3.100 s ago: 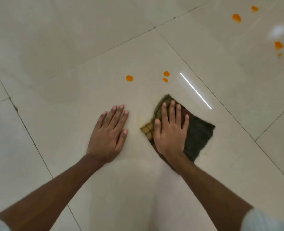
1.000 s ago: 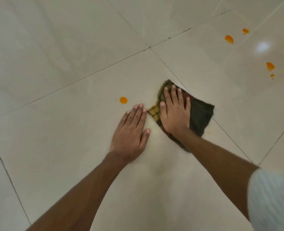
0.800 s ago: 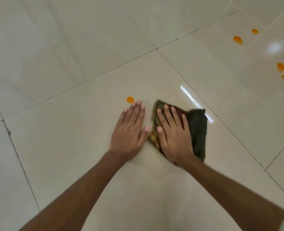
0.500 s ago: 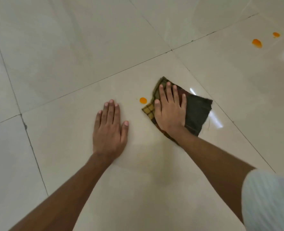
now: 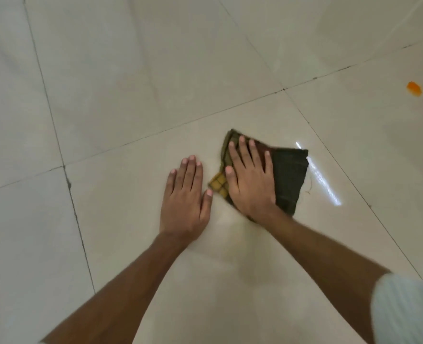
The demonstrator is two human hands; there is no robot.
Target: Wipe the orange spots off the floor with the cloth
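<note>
Only one view is given, a wide-angle head cam, worn high and aimed fwd and steeply down at the tiled floor (image 5: pixel 121 95). The scene is taken from close above: both forearms are seen entering from the bottom edge, the left hand (image 5: pixel 184 197) and right hand (image 5: pixel 249 180) are framed near centre, and a pale sleeve (image 5: pixel 406 311) is cut off at the bottom-right corner. Tile joints are bent slightly toward the frame edges by the lens; no 2nd view is supplied, so nothing is shared.

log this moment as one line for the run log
right hand flat on cloth | left hand flat on floor | orange spot unwiped far right
</note>
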